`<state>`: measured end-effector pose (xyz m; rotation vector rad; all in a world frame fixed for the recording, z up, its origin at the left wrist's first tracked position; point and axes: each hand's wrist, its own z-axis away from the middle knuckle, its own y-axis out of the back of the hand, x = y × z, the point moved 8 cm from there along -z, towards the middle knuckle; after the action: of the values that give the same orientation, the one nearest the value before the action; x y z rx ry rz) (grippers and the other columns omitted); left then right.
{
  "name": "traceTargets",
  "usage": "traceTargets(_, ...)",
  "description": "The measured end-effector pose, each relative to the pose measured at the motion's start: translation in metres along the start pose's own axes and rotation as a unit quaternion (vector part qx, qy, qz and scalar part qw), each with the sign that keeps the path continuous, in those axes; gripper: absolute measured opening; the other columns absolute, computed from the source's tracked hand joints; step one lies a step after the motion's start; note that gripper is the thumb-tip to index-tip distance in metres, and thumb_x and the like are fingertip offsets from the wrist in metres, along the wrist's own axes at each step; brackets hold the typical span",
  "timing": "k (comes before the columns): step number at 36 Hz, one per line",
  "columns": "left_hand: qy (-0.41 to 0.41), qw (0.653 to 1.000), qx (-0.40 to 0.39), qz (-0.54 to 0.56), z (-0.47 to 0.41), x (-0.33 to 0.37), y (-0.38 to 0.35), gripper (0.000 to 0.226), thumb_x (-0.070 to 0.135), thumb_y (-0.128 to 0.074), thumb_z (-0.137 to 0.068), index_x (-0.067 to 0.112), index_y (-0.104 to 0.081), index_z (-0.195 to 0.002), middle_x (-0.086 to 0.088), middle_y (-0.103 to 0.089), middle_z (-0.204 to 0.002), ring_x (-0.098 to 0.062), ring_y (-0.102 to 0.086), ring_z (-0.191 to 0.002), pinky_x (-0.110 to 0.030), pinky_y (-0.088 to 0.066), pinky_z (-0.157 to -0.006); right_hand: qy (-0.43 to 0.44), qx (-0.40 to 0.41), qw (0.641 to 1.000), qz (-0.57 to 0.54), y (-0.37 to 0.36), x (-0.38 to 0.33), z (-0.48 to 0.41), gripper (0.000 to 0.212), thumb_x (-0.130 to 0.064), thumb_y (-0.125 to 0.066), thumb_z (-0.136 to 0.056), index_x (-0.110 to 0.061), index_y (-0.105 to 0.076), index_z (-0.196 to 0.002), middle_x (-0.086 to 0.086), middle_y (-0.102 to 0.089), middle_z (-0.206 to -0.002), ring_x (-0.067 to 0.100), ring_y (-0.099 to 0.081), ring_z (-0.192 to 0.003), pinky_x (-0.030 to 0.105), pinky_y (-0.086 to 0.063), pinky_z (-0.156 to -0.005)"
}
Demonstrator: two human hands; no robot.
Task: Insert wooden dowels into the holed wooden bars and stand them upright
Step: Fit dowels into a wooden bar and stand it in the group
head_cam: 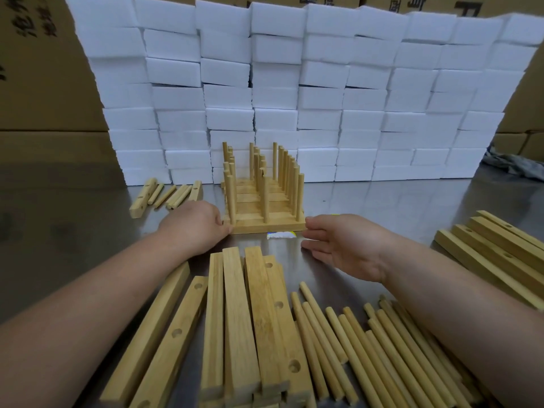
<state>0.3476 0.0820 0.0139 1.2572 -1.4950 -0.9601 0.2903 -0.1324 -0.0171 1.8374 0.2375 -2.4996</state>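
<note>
You are flanking the doweled bars standing near the table's far edge: your left hand is touching their left end, grip unclear; your right hand is sitting straight-fingered just beside their right end.

Wood on metal, foam behind

Your dowels and holed bars are pale, smooth, matt wood; the tabletop is glossy brushed metal; the far-edge blocks look like matt white foam.
</note>
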Motion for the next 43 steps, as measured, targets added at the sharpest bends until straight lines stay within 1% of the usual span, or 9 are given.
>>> traceTargets(7, 0.000, 0.999, -0.027, -0.042, 0.001, 0.005, 0.004, 0.030, 0.049, -0.054, -0.085, 0.024, -0.059, -0.070, 0.003, -0.059, -0.071, -0.010, -0.053, -0.066, -0.026, -0.035, -0.051, 0.001, 0.000, 1.000, 0.004, 0.000, 0.000, 0.000, 0.043, -0.021, -0.053, -0.092, -0.006, -0.046, -0.132, 0.011, -0.047, -0.137, 0.022, -0.048, -0.123, 0.030, -0.035, -0.100)
traceTargets(11, -0.035, 0.999, -0.036, 0.011, 0.006, 0.017, 0.034, 0.033, 0.048, -0.053, -0.087, 0.021, -0.063, -0.070, 0.002, -0.062, -0.068, -0.011, -0.055, -0.064, -0.025, -0.039, -0.053, 0.000, 0.000, 1.000, 0.015, 0.001, 0.000, 0.001, 0.039, -0.021, -0.054, -0.092, -0.007, -0.050, -0.128, 0.010, -0.051, -0.132, 0.022, -0.050, -0.120, 0.030, -0.037, -0.100)
traceTargets(15, -0.136, 0.982, -0.075, 0.107, 0.031, 0.060, 0.063, 0.019, 0.049, -0.057, -0.082, 0.038, -0.060, -0.067, 0.024, -0.056, -0.073, 0.005, -0.052, -0.070, -0.018, -0.037, -0.055, 0.011, 0.011, 0.998, 0.061, 0.004, -0.004, 0.003, 0.029, -0.024, -0.056, -0.090, -0.009, -0.058, -0.115, 0.008, -0.059, -0.119, 0.017, -0.058, -0.105, 0.029, -0.043, -0.093)
traceTargets(19, -0.262, 0.945, -0.181, 0.073, 0.073, 0.107, 0.062, 0.007, 0.049, -0.057, -0.080, 0.048, -0.063, -0.085, 0.026, -0.057, -0.098, 0.004, -0.051, -0.093, -0.022, -0.043, -0.079, 0.028, 0.006, 0.992, 0.121, 0.001, -0.010, 0.008, 0.025, -0.025, -0.054, -0.091, -0.010, -0.062, -0.109, 0.006, -0.066, -0.109, 0.017, -0.063, -0.098, 0.028, -0.049, -0.082)
traceTargets(23, -0.338, 0.912, -0.232, -0.009, 0.107, 0.135, 0.046, 0.033, 0.051, -0.057, -0.081, 0.047, -0.057, -0.113, 0.023, -0.052, -0.113, -0.003, -0.048, -0.106, -0.029, -0.043, -0.090, 0.075, -0.009, 0.930, 0.359, -0.011, -0.015, 0.018, 0.020, -0.015, -0.052, -0.085, -0.012, -0.065, -0.100, -0.003, -0.067, -0.078, 0.007, -0.061, -0.068, 0.018, -0.048, -0.061)
traceTargets(26, -0.374, 0.898, -0.227, -0.055, 0.123, 0.148, 0.032, 0.035, 0.048, -0.054, -0.082, 0.041, -0.058, -0.116, 0.016, -0.056, -0.114, -0.007, -0.048, -0.106, -0.029, -0.045, -0.086, 0.110, 0.002, 0.844, 0.525, -0.017, -0.016, 0.020, 0.015, -0.020, -0.048, -0.087, -0.021, -0.062, -0.093, -0.003, -0.066, -0.093, 0.013, -0.060, -0.088, 0.025, -0.047, -0.074)
traceTargets(28, -0.381, 0.897, -0.208, -0.085, 0.126, 0.151, 0.026, 0.035, 0.046, -0.051, -0.084, 0.037, -0.058, -0.117, 0.010, -0.058, -0.112, -0.012, -0.050, -0.105, -0.031, -0.046, -0.086, 0.120, -0.009, 0.821, 0.559, -0.021, -0.015, 0.021, 0.015, -0.019, -0.047, -0.089, -0.027, -0.058, -0.082, -0.008, -0.061, -0.088, 0.012, -0.056, -0.087, 0.021, -0.043, -0.067)
traceTargets(31, -0.373, 0.901, -0.196, -0.102, 0.126, 0.152, 0.022, 0.033, 0.041, -0.048, -0.087, 0.032, -0.059, -0.117, 0.006, -0.060, -0.110, -0.016, -0.053, -0.103, -0.035, -0.049, -0.085, 0.125, -0.018, 0.812, 0.570, -0.022, -0.014, 0.020, 0.022, -0.015, -0.046, -0.089, -0.029, -0.053, -0.073, -0.012, -0.055, -0.077, 0.010, -0.054, -0.080, 0.017, -0.038, -0.059)
traceTargets(43, -0.360, 0.902, -0.201, -0.125, 0.129, 0.153, 0.016, 0.029, 0.033, -0.048, -0.085, 0.032, -0.058, -0.113, 0.005, -0.057, -0.111, -0.017, -0.051, -0.105, -0.035, -0.046, -0.085, 0.121, -0.011, 0.819, 0.561, -0.021, -0.011, 0.016, 0.021, -0.012, -0.043, -0.088, -0.025, -0.057, -0.094, -0.004, -0.057, -0.096, 0.013, -0.052, -0.087, 0.015, -0.036, -0.061)
